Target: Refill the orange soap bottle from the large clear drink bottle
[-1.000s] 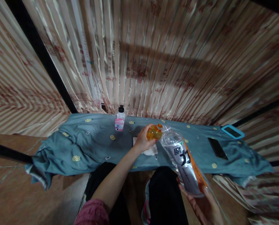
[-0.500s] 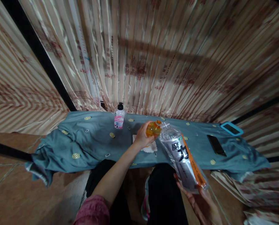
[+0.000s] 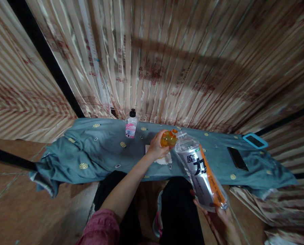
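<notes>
My left hand is wrapped round a small orange bottle whose open neck points up and to the right. Close against that neck is the mouth of a large clear bottle with a silver and orange label. The large bottle is tilted, its mouth toward the upper left, and my right hand grips its base. Whether the two mouths touch, I cannot tell. Beneath my left hand lies a white tissue on the blue-green cloth. Any liquid passing between the bottles cannot be made out.
A clear bottle with a pink label and black cap stands upright at the back. On the right lie a black phone and a blue-framed object. Striped curtains hang behind, and dark bars slant at both sides.
The view has shifted slightly. Both hands keep their hold on the bottles, which remain mouth to mouth in nearly the same pose.
</notes>
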Demonstrator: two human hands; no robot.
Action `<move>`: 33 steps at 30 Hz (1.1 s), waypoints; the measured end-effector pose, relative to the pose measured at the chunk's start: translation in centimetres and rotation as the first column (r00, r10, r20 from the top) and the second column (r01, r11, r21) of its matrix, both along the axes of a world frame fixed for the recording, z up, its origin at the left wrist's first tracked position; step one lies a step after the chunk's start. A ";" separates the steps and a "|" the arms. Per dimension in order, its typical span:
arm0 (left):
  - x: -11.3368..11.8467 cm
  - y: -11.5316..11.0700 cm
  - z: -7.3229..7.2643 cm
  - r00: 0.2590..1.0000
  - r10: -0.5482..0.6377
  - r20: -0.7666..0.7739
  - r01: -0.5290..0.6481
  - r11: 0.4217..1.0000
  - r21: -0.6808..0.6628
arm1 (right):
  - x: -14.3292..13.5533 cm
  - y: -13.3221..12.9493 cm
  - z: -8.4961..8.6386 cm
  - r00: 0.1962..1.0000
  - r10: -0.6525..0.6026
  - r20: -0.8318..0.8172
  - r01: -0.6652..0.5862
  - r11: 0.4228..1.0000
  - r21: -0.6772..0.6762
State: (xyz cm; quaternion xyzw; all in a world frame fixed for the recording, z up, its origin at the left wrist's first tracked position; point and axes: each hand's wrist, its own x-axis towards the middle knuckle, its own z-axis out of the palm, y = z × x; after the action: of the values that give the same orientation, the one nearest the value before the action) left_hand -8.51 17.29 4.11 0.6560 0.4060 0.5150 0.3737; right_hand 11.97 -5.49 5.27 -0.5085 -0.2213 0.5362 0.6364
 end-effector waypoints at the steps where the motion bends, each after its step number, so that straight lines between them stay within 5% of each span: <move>1: 0.0 0.0 0.1 1.000 -0.002 0.005 0.002 1.000 -0.002 | -0.2 0.0 0.1 1.000 -0.004 -0.003 0.004 1.000 -0.001; 14: 0.0 -0.3 0.8 1.000 -0.005 0.020 0.006 1.000 -0.019 | -2.1 -0.7 2.0 0.999 0.037 0.000 -0.037 0.999 0.023; 33: 0.1 0.5 1.1 0.999 0.015 -0.051 -0.016 1.000 -0.024 | -2.4 -0.6 2.0 0.999 -0.018 0.039 0.017 0.999 0.039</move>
State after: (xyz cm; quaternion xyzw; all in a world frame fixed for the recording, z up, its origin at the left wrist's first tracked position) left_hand -8.42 17.77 5.22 0.6611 0.4267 0.4961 0.3671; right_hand 9.52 -6.09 7.25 -0.5085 -0.2399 0.5159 0.6463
